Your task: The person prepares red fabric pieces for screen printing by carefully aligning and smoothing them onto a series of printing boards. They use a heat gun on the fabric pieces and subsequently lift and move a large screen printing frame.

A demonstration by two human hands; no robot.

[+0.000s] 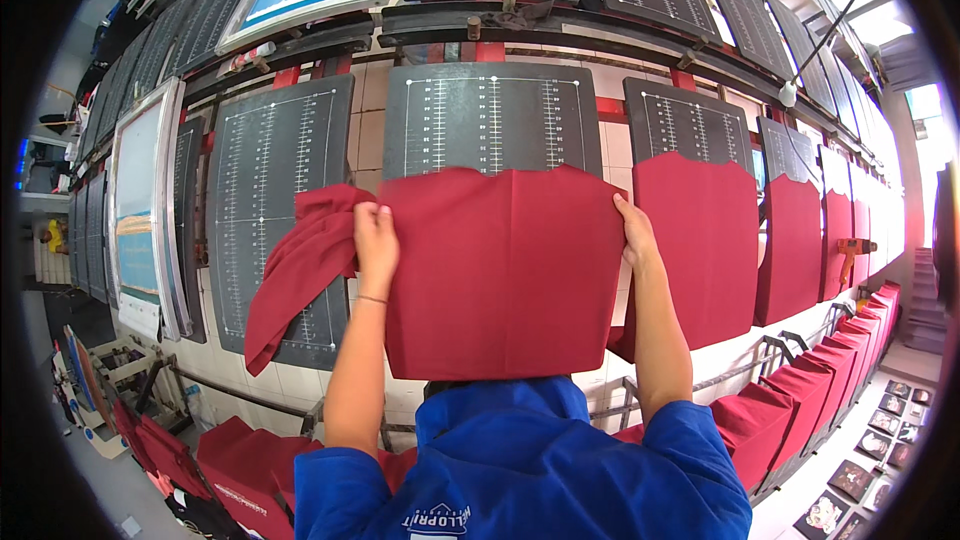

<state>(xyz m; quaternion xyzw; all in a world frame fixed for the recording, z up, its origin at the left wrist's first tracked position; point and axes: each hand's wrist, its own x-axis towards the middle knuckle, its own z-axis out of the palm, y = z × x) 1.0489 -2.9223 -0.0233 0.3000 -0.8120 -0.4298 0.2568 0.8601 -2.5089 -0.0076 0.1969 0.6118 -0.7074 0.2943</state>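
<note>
A maroon fabric panel [505, 270] lies spread over the near part of a dark printing board [440, 120] marked with white scales. My left hand [375, 242] is closed on the panel's upper left edge. At the upper right corner, my right hand [633, 228] grips the opposite edge, thumb on top and fingers partly hidden. Beside my left hand, a bunched piece of maroon cloth [310, 265] drapes across the neighbouring board [270, 150]; whether it joins the panel I cannot tell.
To the right, more maroon panels [695, 250] cover a row of boards. An orange heat gun [853, 255] rests farther right. Framed screens [150, 200] stand at left. Folded maroon pieces [800, 390] hang along a near rail. A dark metal rail [440, 25] runs behind the boards.
</note>
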